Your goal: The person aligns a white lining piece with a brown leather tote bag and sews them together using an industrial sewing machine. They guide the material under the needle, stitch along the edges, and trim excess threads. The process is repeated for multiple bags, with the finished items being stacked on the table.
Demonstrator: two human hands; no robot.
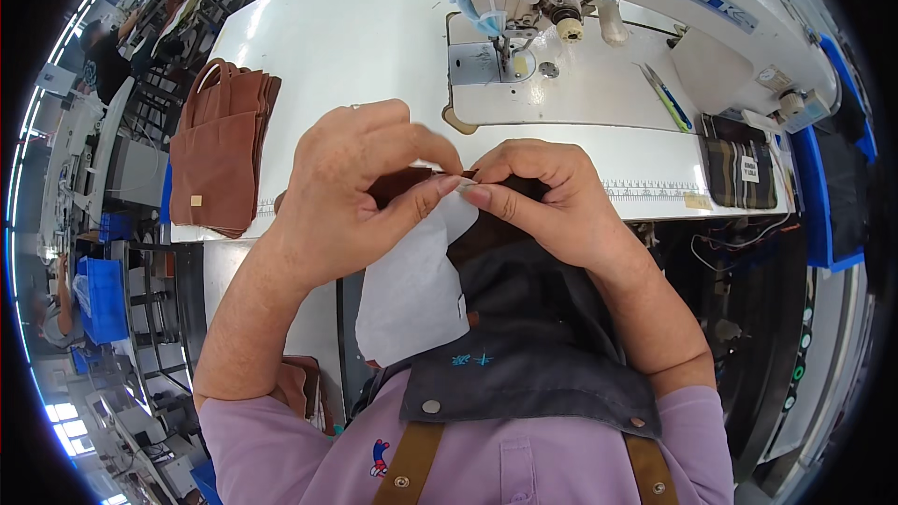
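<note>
Between my two hands hangs a brown leather-like piece with a pale grey-white backing (pixel 412 290), in front of my dark apron (pixel 533 309). My left hand (pixel 351 192) pinches its top edge between thumb and forefinger. Close beside it, my right hand (pixel 547 189) pinches the same edge, the two thumb tips almost touching. What exactly lies between the fingertips is too small to make out. Just beyond my hands is the white sewing machine, its needle plate (pixel 472 64) under the presser foot. A pale blue cloth strip (pixel 468 0) hangs by the needle.
A stack of brown bag pieces with handles (pixel 220 150) lies at the table's left. Tweezers and a green-handled tool (pixel 666 98) rest right of the needle; a dark plaid pouch (pixel 739 164) lies farther right. A ruler strip (pixel 645 189) runs along the front edge. Blue bins (pixel 828 206) stand right.
</note>
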